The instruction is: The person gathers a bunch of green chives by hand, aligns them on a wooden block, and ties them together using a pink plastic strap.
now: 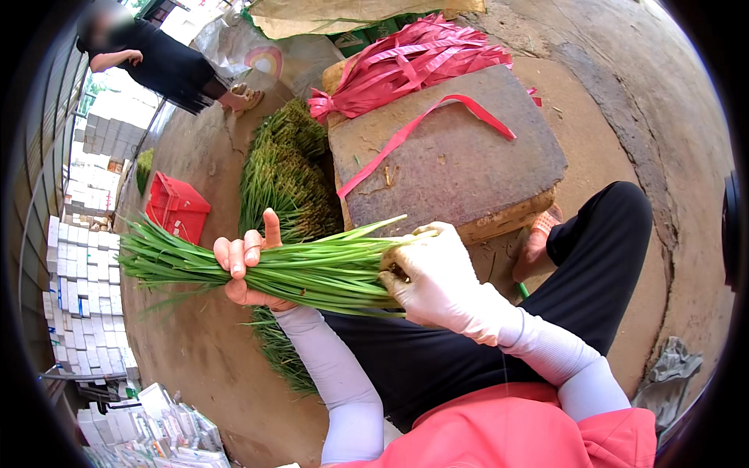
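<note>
A loose bunch of long green chives (pixel 328 273) lies across my lap, held in the air by both hands. My bare left hand (pixel 248 261) is wrapped round it toward the leafy end, with one finger sticking up. At the other end my right hand (pixel 441 277), in a whitish glove, is closed on the stalk ends, which its fingers partly hide. Just beyond my hands, a single pink strip (pixel 413 140) rests in a curve on a worn block with a flat brown top (pixel 468 171).
A bundle of pink strips (pixel 421 66) covers the block's far side. Heaped chives (pixel 285 179) lie along its left. Farther left are a red crate (pixel 178 207) and stacked white boxes (pixel 86 288). Another person (pixel 160 58) stands at the far left. A grey cloth (pixel 671 374) lies at right.
</note>
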A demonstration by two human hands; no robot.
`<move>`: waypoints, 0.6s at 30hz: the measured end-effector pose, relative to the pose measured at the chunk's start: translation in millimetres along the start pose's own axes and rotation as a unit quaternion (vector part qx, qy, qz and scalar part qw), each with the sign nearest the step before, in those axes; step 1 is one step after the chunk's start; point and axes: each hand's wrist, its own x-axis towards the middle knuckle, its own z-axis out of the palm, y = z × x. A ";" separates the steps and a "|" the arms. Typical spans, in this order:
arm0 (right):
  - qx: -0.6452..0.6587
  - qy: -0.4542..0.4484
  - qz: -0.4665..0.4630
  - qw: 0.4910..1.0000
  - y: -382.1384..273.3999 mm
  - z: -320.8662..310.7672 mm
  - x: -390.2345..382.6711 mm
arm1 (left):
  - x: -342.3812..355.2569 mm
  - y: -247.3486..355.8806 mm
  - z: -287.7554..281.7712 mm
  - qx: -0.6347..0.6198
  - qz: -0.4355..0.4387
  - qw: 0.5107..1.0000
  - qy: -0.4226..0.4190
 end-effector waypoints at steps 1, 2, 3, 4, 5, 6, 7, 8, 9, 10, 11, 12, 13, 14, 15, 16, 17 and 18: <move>0.021 0.015 -0.018 0.999 2.1 6.5 0.3 | -0.3 -0.8 -0.7 -0.001 -0.001 1.000 0.001; 0.027 0.031 -0.017 0.999 3.3 8.6 -1.1 | -0.9 -1.1 -1.7 -0.002 -0.002 1.000 0.002; 0.033 0.047 -0.015 0.998 4.6 9.4 -3.4 | -1.8 -0.5 -3.0 -0.003 -0.002 1.000 0.004; 0.040 0.063 -0.014 0.997 5.4 10.1 -5.6 | -2.1 1.8 -3.6 -0.001 0.003 1.000 0.003; 0.018 0.059 -0.014 0.998 9.4 7.9 -7.8 | -2.1 3.6 -4.5 0.000 0.008 1.000 0.002; -0.004 0.031 -0.009 0.999 18.3 6.0 -12.1 | -2.4 5.6 -5.3 0.001 0.013 1.000 0.001; 0.000 0.035 0.022 0.999 17.0 -2.6 -13.0 | -3.2 8.6 -6.5 0.006 0.019 1.000 0.007; 0.003 0.039 0.053 0.998 15.5 -11.0 -13.7 | -4.6 12.2 -7.4 0.010 0.026 1.000 0.012; 0.078 0.024 0.121 0.989 21.7 -14.1 -14.8 | -5.9 15.4 -8.1 0.014 0.033 0.999 0.018; 0.139 0.020 0.222 0.965 24.3 -17.0 -16.0 | -5.6 16.2 -8.6 0.012 0.039 0.999 0.018; 0.163 0.018 0.242 0.956 26.6 -20.0 -15.3 | -5.4 16.8 -8.9 0.010 0.045 0.999 0.018; 0.187 0.016 0.262 0.947 28.7 -22.5 -13.3 | -5.3 17.5 -8.9 0.008 0.051 0.999 0.017; 0.107 0.044 0.111 0.987 35.7 -18.1 -11.0 | -4.7 16.8 -8.4 0.007 0.051 0.998 0.021; 0.135 0.022 0.095 0.986 33.1 -17.3 -7.8 | -3.8 15.0 -8.4 0.002 0.045 0.999 0.019; 0.098 0.016 0.073 0.992 35.0 -10.5 -7.5 | -3.2 13.1 -8.7 -0.003 0.038 0.999 0.017; 0.060 0.009 0.050 0.997 36.5 -3.0 -6.7 | -1.6 11.5 -8.1 -0.008 0.031 0.999 0.015; 0.021 0.013 0.058 0.998 32.3 1.2 -6.0 | -0.4 9.3 -7.4 -0.007 0.024 1.000 0.012; 0.009 0.032 0.070 0.997 31.1 6.7 -5.1 | 0.5 6.2 -6.4 -0.005 0.017 1.000 0.008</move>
